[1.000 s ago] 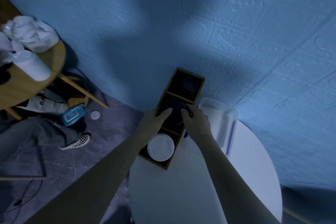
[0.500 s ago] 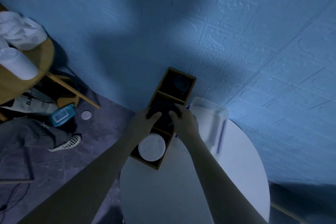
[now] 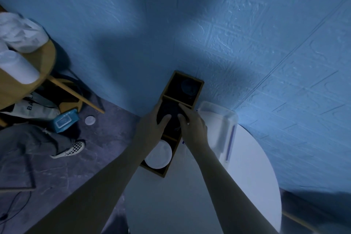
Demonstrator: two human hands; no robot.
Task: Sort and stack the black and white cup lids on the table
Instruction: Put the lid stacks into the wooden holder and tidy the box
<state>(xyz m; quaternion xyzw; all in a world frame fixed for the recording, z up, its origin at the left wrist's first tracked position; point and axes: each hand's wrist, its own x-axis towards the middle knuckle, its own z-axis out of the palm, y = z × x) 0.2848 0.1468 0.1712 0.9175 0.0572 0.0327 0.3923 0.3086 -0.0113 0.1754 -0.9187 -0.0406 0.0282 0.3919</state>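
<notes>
A wooden three-compartment box (image 3: pixel 164 172) stands on the far left part of the round white table (image 3: pixel 247 186). Its near compartment holds a stack of white lids (image 3: pixel 158 155). The middle compartment holds black lids (image 3: pixel 171 109), dark and hard to make out. My left hand (image 3: pixel 151 126) grips them from the left, thumb lying on top. My right hand (image 3: pixel 192 125) grips them from the right, with thumb and forefinger on the stack. In the far compartment lies a dark round lid (image 3: pixel 188 86).
A clear plastic bin (image 3: pixel 226 119) sits right of the box against the blue wall. A wooden side table (image 3: pixel 24 83) with white wrapped items stands at the left. On the floor are a blue wipes pack (image 3: pixel 65 120), a white lid (image 3: pixel 89 120) and a person's checkered shoe (image 3: pixel 73 149).
Both hands stay over the middle compartment. Their thumbs have drawn closer together on the black lids. The view has shifted slightly.
</notes>
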